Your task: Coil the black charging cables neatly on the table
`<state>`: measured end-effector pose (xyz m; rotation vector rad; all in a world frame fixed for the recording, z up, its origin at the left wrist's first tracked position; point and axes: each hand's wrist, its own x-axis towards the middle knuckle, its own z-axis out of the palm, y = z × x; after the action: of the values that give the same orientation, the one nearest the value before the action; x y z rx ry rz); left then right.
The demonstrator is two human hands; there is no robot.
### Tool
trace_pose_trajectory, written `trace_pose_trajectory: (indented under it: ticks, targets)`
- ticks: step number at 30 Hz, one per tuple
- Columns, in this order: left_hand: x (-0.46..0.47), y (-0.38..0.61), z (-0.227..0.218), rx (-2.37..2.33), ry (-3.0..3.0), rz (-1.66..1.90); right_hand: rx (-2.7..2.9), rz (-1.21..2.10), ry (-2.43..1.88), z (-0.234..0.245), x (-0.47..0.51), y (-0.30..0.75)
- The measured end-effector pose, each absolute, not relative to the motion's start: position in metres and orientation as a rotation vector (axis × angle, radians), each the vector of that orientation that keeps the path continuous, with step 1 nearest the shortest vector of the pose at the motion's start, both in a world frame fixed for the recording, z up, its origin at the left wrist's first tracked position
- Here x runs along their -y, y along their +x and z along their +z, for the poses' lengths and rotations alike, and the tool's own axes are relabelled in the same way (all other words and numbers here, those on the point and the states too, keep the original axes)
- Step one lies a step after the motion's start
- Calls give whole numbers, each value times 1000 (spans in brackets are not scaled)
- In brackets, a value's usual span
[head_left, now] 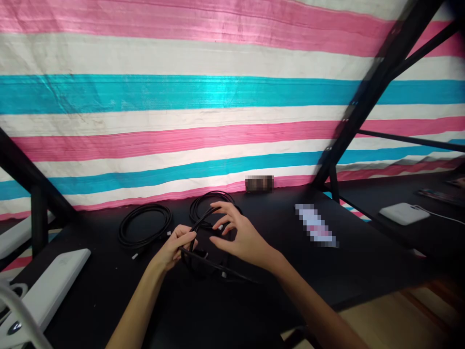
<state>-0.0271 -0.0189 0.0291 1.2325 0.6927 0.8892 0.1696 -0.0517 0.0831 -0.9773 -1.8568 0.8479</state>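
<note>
My left hand [178,245] is closed on a black cable [203,264] just above the black table [109,295], pinching a loop of it. My right hand [238,232] hovers beside it with fingers spread, its fingertips touching the same cable's loop. Loose strands of that cable trail on the table below both hands. Behind the hands lies a second coiled black cable [212,201]. A third coiled black cable [145,225] rests to the left with its white-tipped ends showing.
A striped pink, white and blue cloth [181,97] hangs behind the table. Black frame bars [363,102] slant at right and left. White flat devices [54,286] lie at the left edge; a white box [403,213] sits on the table at right.
</note>
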Motion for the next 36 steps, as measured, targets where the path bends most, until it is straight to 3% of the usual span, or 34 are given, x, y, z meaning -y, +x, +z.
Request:
trace_pose_trajectory:
  ticks: [6, 16, 19, 23, 30, 36]
  targets:
    - [21, -25, 29, -721, 1187, 884, 2344, 875, -842, 91, 56, 157]
    - [17, -28, 23, -752, 1175, 923, 2576, 215, -867, 74, 49, 148]
    - [14, -29, 24, -652, 1207, 929, 2478, -4, -914, 74, 47, 155]
    - [11, -30, 29, -700, 1147, 1042, 2190, -63, -1153, 86, 45, 174]
    - [6, -42, 31, -768, 1196, 1085, 1679, 260, -1530, 108, 23, 227]
    - [0, -50, 34, -848, 1126, 1273, 1544, -38, -1639, 123, 19, 276]
